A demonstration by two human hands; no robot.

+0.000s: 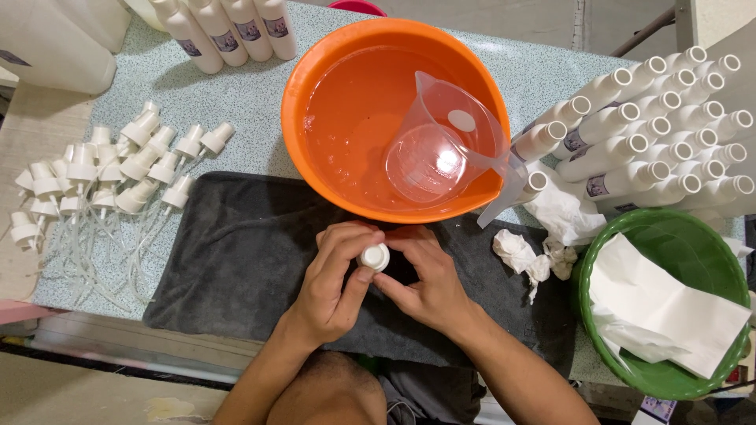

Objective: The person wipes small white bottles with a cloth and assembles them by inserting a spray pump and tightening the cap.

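Grey terry towel lies nearest the person, spread dark and flat across the front of the speckled pale-green surface, and both hands meet over its middle. The left hand curls around a small white plastic bottle, thumb and forefinger closed on its round top; the right hand pinches the same top from the other side, fingers narrow and touching it. Only the bottle's top shows (its body is hidden below the fingers). To do this step well, I judge that the bottle should stay upright over the towel, the left hand steadying it while the right works the top squarely, so nothing cross-threads or spills.

Just right of the hands lie crumpled white paper tissues, and beyond them a round green plastic basket holding folded white paper sheets. Directly behind the hands stands a big round orange plastic basin holding clear liquid, with a clear plastic measuring jug resting tilted inside it, its spout over the rim. Left of the basin, a heap of white spray-pump heads with thin clear tubes sprawls on the surface. Farther right, a stack of white open-necked bottles lies on its side, and at the far edge a few more labelled white bottles rest.
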